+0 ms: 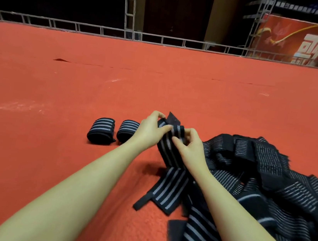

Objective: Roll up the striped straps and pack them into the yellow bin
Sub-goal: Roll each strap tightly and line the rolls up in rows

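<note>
A black strap with grey stripes [172, 148] is held up between both hands, its top end folded over into the start of a roll. The upper fold is pinched by the left hand [149, 130], thumb and fingers curled round the strap's left edge, while the right edge of the fold is pinched by the right hand [188, 144], whose fingertips are pressed against the striped face. From the hands the strap runs down toward the person, and its loose tail is laid flat on the red carpeted floor [57, 86] between the two forearms, ending in a narrow black tab.

Just left of the left hand, two finished rolls are set on the floor: the nearer roll [127, 129] is partly covered by the left wrist, and the farther roll [102, 130] is placed just beside it, the two close but apart.

To the right of the right hand and below its forearm, a loose pile of unrolled straps [263, 180] is heaped on the floor, many overlapped and tangled.

Well beyond the hands, the carpet is bordered by a metal truss frame [164, 39], and a red banner with white characters [305, 44] is seen behind it at the far right.
</note>
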A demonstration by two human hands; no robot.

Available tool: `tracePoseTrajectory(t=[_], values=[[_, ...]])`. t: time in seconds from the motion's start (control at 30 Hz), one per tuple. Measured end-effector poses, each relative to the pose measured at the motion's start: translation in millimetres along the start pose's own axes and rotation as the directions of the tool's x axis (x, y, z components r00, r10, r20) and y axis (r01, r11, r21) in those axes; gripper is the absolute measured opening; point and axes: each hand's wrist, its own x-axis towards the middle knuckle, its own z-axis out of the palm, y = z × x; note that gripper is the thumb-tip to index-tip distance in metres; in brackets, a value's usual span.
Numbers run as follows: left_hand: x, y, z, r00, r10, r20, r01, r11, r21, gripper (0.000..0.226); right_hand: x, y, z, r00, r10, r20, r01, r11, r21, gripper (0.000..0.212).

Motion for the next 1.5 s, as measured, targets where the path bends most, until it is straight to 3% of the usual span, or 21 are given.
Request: tracePoseTrajectory(t=[0.13,0.23,0.3,0.4,0.53,0.63,0.8,0.83,0.93,1.0,1.13,1.23,1.37,1.5], values=[[-29.6,20.5,-19.9,0.984,0.117,-0.138,-0.123,0.992,-0.032,0.021,-20.9,-12.2,-21.8,0.988,0.12,0.094,-0.114,0.991,-0.064,0.039],[-47.3,32.0,-37.2,0.969,0.159,-0.189,-0.158,0.987,0.023,0.014,-35.0,-9.3,-36.9,0.943,0.222,0.247,-0.104,0.904,-0.414,0.035],[-57.7,35.2,-46.0,0.966,0.193,-0.173,-0.174,0.977,0.12,0.015,-41.0,-12.4,-43.3,0.926,0.261,0.274,-0.078,0.84,-0.536,0.024],[-70.4,32.1,-54.0,0.963,0.227,-0.142,-0.186,0.949,0.254,0.02,-45.2,-27.3,-47.8,0.929,0.22,0.299,-0.042,0.862,-0.505,0.002],[-81.3,36.3,-64.9,0.971,0.195,-0.14,-0.141,0.935,0.324,0.035,-46.8,-52.4,-50.0,0.974,0.104,0.202,0.005,0.879,-0.476,0.015],[-90.6,51.8,-71.4,0.961,0.261,-0.087,-0.208,0.895,0.395,0.04,-47.5,-69.3,-53.6,0.997,-0.013,0.071,0.041,0.915,-0.401,0.03],[-107.9,74.9,-60.8,0.941,0.329,0.072,-0.322,0.816,0.48,0.073,-50.9,-98.6,-62.0,0.995,-0.104,-0.011,0.101,0.981,-0.165,0.02],[-108.6,75.4,-55.7,0.941,0.331,0.073,-0.324,0.813,0.484,0.069,-51.7,-102.7,-62.6,0.993,-0.121,-0.007,0.119,0.983,-0.139,0.014],[-107.9,75.5,-49.3,0.941,0.331,-0.067,-0.277,0.871,0.406,0.026,-55.2,-107.0,-63.7,0.989,-0.148,0.002,0.148,0.984,-0.104,0.009],[-106.1,73.1,-51.4,0.947,0.283,-0.152,-0.208,0.902,0.378,0.025,-59.0,-103.7,-61.3,0.993,-0.097,0.067,0.103,0.991,-0.089,0.002],[-106.6,70.4,-61.6,0.95,0.218,-0.225,-0.125,0.922,0.365,0.012,-66.7,-88.1,-55.9,0.964,0.063,0.259,0.01,0.962,-0.273,0.017],[-105.6,70.1,-73.1,0.941,0.199,-0.274,-0.079,0.916,0.394,0.01,-66.5,-74.8,-55.6,0.94,0.138,0.313,-0.027,0.942,-0.336,0.011],[-101.7,78.9,-92.6,0.916,0.237,-0.323,-0.055,0.874,0.484,0.009,-57.6,-85.6,-51.2,0.97,0.036,0.24,0.07,0.907,-0.415,0.006],[-97.8,95.3,-111.4,0.908,0.28,-0.312,-0.047,0.807,0.588,0.016,-50.2,-130.4,-42.4,0.974,-0.176,0.142,0.204,0.956,-0.211,0.021]])
